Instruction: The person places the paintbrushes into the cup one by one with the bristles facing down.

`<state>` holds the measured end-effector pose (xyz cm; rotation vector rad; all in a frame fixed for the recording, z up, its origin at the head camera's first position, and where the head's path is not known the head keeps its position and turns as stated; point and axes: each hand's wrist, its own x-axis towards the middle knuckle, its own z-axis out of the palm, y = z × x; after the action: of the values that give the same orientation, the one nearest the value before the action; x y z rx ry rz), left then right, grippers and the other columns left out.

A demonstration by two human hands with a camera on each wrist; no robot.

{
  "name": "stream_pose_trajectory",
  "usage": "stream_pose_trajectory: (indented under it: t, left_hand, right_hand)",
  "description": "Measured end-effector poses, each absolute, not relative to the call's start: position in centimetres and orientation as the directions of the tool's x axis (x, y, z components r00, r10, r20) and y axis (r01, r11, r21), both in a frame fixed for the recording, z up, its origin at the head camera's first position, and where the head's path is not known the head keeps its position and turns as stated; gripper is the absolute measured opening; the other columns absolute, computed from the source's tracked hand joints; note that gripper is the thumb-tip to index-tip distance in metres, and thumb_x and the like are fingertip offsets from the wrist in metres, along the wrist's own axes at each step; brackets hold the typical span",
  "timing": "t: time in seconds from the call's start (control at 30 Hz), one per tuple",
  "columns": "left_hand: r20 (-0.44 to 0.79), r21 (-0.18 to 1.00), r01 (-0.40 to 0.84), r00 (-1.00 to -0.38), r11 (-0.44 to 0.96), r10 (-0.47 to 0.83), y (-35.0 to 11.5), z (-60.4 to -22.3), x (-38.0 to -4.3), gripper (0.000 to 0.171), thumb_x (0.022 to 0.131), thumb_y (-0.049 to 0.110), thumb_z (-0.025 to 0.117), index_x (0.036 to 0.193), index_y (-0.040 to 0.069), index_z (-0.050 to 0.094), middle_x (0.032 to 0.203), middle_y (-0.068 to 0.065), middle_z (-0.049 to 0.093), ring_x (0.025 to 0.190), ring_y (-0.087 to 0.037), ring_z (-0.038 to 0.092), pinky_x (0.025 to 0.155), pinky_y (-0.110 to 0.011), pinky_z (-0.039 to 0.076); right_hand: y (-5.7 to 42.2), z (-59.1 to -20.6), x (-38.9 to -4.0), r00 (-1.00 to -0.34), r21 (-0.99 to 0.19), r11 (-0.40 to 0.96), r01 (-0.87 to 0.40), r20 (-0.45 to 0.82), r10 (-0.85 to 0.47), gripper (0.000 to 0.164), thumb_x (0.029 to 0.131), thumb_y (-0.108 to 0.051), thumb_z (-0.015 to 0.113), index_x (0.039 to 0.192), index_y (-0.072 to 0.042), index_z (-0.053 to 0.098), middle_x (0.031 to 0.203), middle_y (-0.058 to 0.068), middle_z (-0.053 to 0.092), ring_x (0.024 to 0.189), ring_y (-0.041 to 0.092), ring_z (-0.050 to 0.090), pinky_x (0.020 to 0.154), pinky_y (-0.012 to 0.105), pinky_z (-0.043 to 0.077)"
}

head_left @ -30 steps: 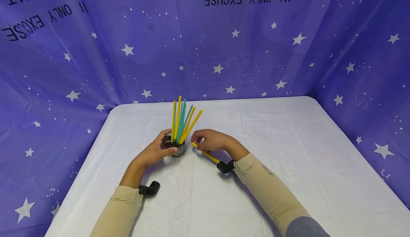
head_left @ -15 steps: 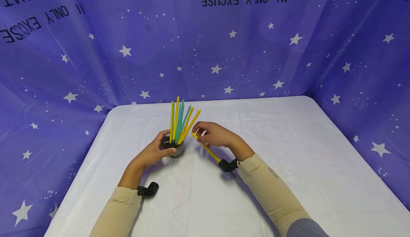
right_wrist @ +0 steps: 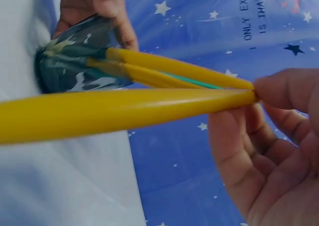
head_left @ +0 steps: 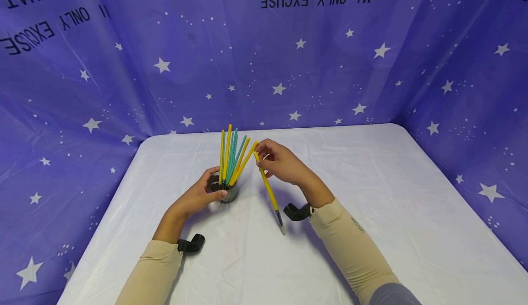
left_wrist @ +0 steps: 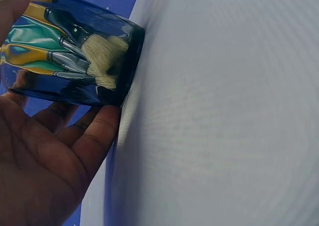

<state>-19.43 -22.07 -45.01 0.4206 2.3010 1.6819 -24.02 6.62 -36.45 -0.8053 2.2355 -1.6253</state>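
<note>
A dark clear glass (left_wrist: 75,47) stands on the table with several yellow and teal paintbrushes (head_left: 234,158) in it, bristles down. My left hand (head_left: 201,196) grips the glass around its side, thumb in front. To its right, my right hand (head_left: 282,162) pinches a yellow paintbrush (head_left: 269,188) near the top of its handle. This brush hangs tilted, its pale bristles pointing down toward me. In the right wrist view its yellow handle (right_wrist: 124,111) crosses in front of the glass. The fingertips of my right hand are close to the rightmost yellow brush in the glass; whether they touch it I cannot tell.
A white cloth (head_left: 363,231) covers the table. Purple star-printed curtains (head_left: 330,67) rise behind it and at both sides. A black wrist camera (head_left: 191,243) sits on the left wrist, and another camera (head_left: 298,212) on the right.
My right hand has risen and moved away from me, carrying the yellow paintbrush, which now hangs more steeply with its bristles in sight. The left hand stays on the glass.
</note>
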Motion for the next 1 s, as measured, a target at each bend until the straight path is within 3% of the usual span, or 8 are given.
stream_pose_trajectory:
  t: [0.4,0.57,0.8,1.0]
  left_hand:
    - [-0.041,0.957,0.074,-0.924,0.281,0.381,-22.1,-45.1,-19.5,0.076,0.092,0.016,0.073,0.151,0.014,0.025,0.146,-0.023,0.041,0.135,-0.040,0.042,0.111,-0.056,0.024]
    - [-0.048,0.959,0.065,-0.922,0.274,0.384,-22.1,-45.1,-19.5,0.076,0.092,0.016,0.073,0.151,0.014,0.024,0.146,-0.022,0.041,0.134,-0.040,0.042,0.110,-0.055,0.025]
    - [-0.039,0.964,0.066,-0.922,0.257,0.385,-22.1,-45.1,-19.6,0.077,0.092,0.015,0.073,0.151,0.013,0.025,0.146,-0.023,0.041,0.134,-0.040,0.042,0.110,-0.055,0.025]
    - [-0.032,0.968,0.069,-0.921,0.242,0.389,-22.1,-45.1,-19.5,0.076,0.092,0.014,0.073,0.151,0.013,0.025,0.146,-0.022,0.042,0.133,-0.040,0.042,0.110,-0.055,0.024]
  right_hand:
    - [6.5,-35.3,-24.1,-0.893,-0.962,-0.019,-0.271,0.259,-0.367,0.024,0.095,0.003,0.057,0.118,0.002,0.047,0.100,0.014,0.053,0.087,0.025,0.063,0.071,0.041,0.058]
    - [6.5,-34.9,-24.3,-0.926,-0.954,-0.111,-0.278,0.297,-0.234,0.023,0.096,0.002,0.056,0.117,-0.001,0.046,0.100,0.013,0.054,0.088,0.026,0.064,0.073,0.040,0.058]
    - [6.3,-34.1,-24.2,-0.925,-0.898,-0.269,-0.349,0.377,-0.055,0.022,0.097,0.003,0.056,0.114,-0.005,0.045,0.100,0.011,0.053,0.091,0.027,0.063,0.070,0.036,0.058]
    - [5.7,-34.5,-24.2,-0.915,-0.863,-0.325,-0.387,0.404,0.018,0.022,0.098,0.003,0.055,0.116,-0.002,0.043,0.099,0.015,0.053,0.090,0.021,0.063,0.071,0.035,0.058]
